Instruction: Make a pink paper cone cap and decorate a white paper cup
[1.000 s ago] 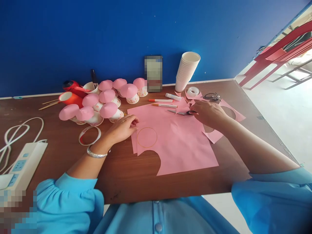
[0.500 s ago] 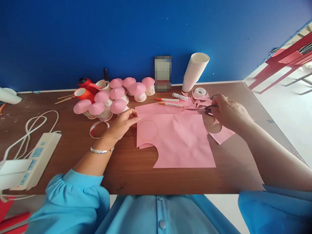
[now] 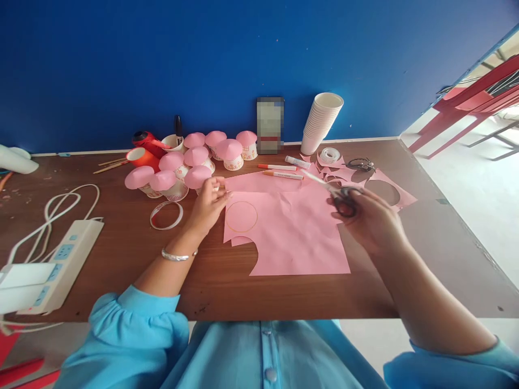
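Note:
My right hand (image 3: 375, 221) grips a pair of scissors (image 3: 344, 201) by the dark handles. Their blades point up and left over the right part of a pink paper sheet (image 3: 300, 237). At the sheet's upper left corner, my left hand (image 3: 211, 202) pinches the paper edge between thumb and fingers. A drawn circle (image 3: 241, 217) in thin yellowish line lies on the sheet just right of that hand. The sheet's lower left has a curved cutout, and a second pink sheet (image 3: 259, 182) lies beneath.
Several paper cups with pink cone tops (image 3: 229, 148) stand behind my left hand. A tape roll (image 3: 166, 216), markers (image 3: 283, 175), stacked white cups (image 3: 322, 124), a phone (image 3: 270, 127) and pink scraps (image 3: 385, 189) lie around. A power strip (image 3: 60, 267) sits at left.
My right hand has lifted the scissors from the scraps and drawn them nearer, over the pink sheet's right side. My left hand stays at the corner.

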{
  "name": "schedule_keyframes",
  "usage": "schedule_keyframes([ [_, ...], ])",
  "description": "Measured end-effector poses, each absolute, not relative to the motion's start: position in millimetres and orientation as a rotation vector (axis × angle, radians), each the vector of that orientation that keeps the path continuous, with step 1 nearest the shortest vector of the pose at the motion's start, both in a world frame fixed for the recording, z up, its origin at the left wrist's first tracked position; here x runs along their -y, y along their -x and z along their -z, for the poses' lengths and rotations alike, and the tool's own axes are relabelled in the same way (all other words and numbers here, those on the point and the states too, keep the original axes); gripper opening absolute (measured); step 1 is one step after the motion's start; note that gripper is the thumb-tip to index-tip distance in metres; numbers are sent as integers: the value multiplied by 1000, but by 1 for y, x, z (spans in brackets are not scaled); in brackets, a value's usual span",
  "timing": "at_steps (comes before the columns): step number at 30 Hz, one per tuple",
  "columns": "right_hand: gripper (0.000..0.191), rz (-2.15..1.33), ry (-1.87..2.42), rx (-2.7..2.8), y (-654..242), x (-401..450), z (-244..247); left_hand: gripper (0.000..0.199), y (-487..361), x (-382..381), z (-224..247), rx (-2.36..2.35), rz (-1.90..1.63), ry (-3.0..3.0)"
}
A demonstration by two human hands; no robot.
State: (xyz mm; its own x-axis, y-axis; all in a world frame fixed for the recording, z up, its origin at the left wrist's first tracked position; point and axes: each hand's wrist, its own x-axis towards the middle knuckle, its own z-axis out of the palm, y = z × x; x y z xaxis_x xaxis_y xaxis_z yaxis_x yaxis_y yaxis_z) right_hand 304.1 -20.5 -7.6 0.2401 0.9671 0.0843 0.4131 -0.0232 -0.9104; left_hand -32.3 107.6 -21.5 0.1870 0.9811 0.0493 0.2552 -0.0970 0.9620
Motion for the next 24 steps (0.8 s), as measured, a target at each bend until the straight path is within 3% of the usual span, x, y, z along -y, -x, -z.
schedule_keyframes([
  [3,18,-1155,1178,748,-262,21,12,51,23,-90,10,-1251,-1185,-1721],
  [5,17,-1267,1055,649,-236,21,10,51,13,-72,-1,-1070,-1011,-1575],
  [8,18,-1273,1025,831,-208,25,6,52,-2,-50,-10,-815,-795,-1283],
  [10,19,-1225,1130,1126,-199,30,4,37,-8,-43,-8,-778,-777,-1224],
  [14,35,-1356,1187,1329,-202,36,6,33,-10,-45,4,-777,-758,-1208],
  [17,44,-1568,1100,1185,-211,35,12,34,-8,-49,4,-753,-706,-1245],
  [21,38,-1887,824,973,-215,32,14,37,-9,-54,-10,-683,-594,-1350],
  [24,54,-2007,692,931,-215,31,11,48,-6,-65,-20,-640,-503,-1516],
])
